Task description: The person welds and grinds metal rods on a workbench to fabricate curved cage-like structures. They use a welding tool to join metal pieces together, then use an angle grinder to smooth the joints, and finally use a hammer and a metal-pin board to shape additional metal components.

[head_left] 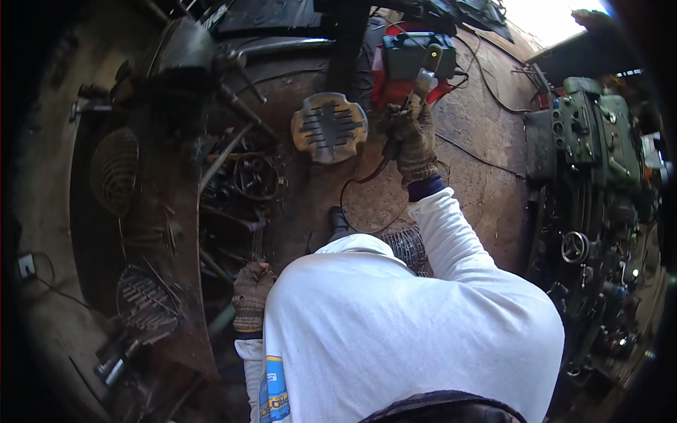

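Observation:
My right hand [417, 141], in a brown knitted glove, reaches forward over the floor. It is closed around an angle grinder [425, 81] with a silver head, whose far end points away from me. A dark cable [367, 180] runs from below this hand and loops on the floor. My left hand [252, 292], in a similar glove, is low beside my body near the bench edge. Its fingers are curled, and what they hold, if anything, is hidden. Ahead of me, left of the right hand, lies a round slotted metal piece [329, 128] with a yellowish rim.
A grey-green box machine [419, 55] on red stands beyond the grinder. A green lathe-like machine [582, 141] fills the right side. At left, a dark bench [187, 282] carries leaf-shaped metal grates [147, 299]. Rods and scrap metal [243, 176] crowd beside it. A ribbed metal piece [407, 247] lies near my body.

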A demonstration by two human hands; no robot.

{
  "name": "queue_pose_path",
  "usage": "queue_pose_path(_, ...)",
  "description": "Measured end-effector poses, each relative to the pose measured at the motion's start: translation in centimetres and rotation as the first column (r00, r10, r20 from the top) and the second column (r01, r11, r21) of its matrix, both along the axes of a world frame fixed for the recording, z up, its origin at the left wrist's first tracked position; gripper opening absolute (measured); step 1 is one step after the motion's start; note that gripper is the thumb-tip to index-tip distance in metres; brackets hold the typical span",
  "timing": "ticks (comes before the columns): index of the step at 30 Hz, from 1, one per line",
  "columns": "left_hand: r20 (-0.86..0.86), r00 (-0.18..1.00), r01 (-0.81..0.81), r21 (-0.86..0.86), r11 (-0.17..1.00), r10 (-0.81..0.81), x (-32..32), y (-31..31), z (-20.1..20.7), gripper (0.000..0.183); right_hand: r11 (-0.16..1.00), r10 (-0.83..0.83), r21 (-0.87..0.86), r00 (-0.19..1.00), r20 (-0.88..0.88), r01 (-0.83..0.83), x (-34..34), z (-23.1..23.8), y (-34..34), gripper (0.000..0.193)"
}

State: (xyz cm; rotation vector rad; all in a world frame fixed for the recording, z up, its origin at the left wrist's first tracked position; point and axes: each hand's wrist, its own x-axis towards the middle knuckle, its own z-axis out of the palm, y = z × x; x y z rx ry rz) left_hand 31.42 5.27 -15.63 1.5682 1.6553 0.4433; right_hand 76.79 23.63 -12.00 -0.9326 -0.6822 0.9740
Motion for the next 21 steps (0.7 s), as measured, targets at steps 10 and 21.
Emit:
queue_pose_path(10,-0.249,0.925,0.215,-0.282,0.935,-0.287,1.0,1.4,-0.7,0.028,0.994,-0.081,0.062,0.991,-0.109,0.088,4.7,-1.6,-3.2,0.046)
queue_pose_path(21,-0.174,0.946,0.240,-0.183,0.953,-0.272,-1.0,2.6,-0.6,0.021,0.945,-0.244,0.285,0.924,0.294,0.158,4.7,10.2,-2.1,0.033)
